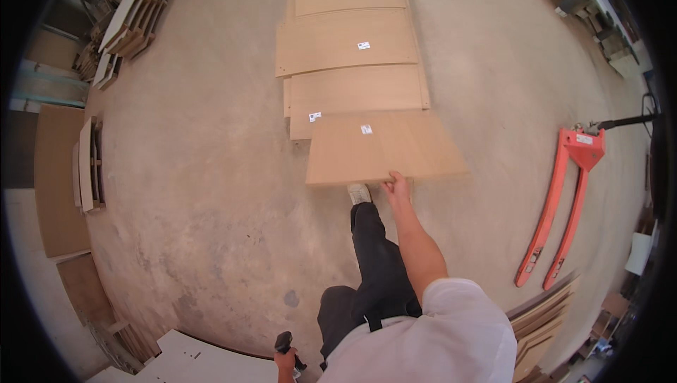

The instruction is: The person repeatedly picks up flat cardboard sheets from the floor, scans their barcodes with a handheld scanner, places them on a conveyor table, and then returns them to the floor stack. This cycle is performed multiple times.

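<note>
Right grip (398, 184) clamps panel (384, 147), left grip (285, 360) perhaps scanner (283, 341); boards (345, 41) beyond, pallet jack (550, 200) rightward.

Head view, one. Wide fisheye, left of a side-by-side pair, worn on the person's head. Upright; faces steeply down and forward over the floor (204, 171). Range: shirt (437, 341) nearest, at lower edge; held board (384, 154) farther off, near centre; laid-out boards (328, 41) beyond, toward upper edge. Outer border: dark, curved.
</note>
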`<state>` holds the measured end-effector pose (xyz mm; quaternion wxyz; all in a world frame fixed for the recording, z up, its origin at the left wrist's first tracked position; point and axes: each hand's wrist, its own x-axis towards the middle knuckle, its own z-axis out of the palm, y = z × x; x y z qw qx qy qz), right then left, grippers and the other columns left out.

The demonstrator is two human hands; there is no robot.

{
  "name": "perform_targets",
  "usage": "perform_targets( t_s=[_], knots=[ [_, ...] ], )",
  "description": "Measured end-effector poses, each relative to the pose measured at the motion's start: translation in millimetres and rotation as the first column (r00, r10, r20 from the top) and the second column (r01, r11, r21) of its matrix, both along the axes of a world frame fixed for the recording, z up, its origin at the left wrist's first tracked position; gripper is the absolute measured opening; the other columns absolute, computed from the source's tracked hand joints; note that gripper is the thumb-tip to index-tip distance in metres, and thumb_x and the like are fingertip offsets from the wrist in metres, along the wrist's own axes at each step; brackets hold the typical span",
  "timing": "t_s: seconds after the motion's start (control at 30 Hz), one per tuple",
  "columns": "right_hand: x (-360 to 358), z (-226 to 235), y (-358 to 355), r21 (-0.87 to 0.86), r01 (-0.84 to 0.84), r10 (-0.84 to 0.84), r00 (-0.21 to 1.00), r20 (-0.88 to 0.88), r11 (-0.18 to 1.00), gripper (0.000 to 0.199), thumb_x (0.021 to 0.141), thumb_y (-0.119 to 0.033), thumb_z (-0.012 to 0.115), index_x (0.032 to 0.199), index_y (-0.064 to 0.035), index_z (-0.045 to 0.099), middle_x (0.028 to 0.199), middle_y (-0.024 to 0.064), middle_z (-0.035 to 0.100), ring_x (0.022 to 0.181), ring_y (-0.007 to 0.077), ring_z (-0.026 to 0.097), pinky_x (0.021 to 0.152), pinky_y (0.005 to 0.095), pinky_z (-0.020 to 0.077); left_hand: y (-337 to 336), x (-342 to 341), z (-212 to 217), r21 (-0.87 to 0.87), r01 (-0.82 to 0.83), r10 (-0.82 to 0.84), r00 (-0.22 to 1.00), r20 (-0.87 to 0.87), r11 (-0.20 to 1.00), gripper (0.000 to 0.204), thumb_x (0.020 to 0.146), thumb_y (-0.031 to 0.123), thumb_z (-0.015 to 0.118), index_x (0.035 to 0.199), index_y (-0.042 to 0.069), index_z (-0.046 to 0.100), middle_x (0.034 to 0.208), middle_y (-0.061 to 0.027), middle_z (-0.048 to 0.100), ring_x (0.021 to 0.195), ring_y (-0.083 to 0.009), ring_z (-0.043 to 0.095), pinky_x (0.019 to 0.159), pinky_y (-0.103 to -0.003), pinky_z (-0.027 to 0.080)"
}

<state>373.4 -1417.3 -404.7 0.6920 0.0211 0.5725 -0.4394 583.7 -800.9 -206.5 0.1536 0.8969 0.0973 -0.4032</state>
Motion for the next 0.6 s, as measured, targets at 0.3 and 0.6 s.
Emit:
perform_targets(
  t_s=[0.3, 0.6],
  knots=[
    [113.2, -45.0, -138.8, 0.023, 0.0, 0.001, 1.0, -0.026, 1.0, 0.023, 0.086, -0.015, 0.064, 0.106, -0.0064, 0.058, 0.098, 0.0081, 0.065, 0.086, 0.0234, 0.065, 0.076, 0.0414, 0.0528, -94.9, 41.0, 33.5, -0.111, -0.234, 0.202, 0.95, -0.239, 0.966, 0.028, 0.082, 0.0, 0.052, 0.109, -0.001, 0.058, 0.076, -0.0147, 0.061, 0.051, -0.0203, 0.058, 0.043, -0.031, 0.046],
    [107.8, -51.3, -146.8, 0.136, -0.752, 0.763, 0.625, -0.166, 0.645, 0.027, 0.086, -0.023, 0.066, 0.104, -0.0032, 0.06, 0.092, 0.0099, 0.065, 0.079, 0.0231, 0.066, 0.068, 0.038, 0.0553, -150.2, 91.7, 23.8, -0.087, 0.156, -0.164, 0.983, -0.088, 0.984, 0.019, 0.068, 0.013, 0.069, 0.075, -0.004, 0.062, 0.065, -0.0067, 0.062, 0.06, -0.0166, 0.059, 0.059, -0.033, 0.049]
  ],
)
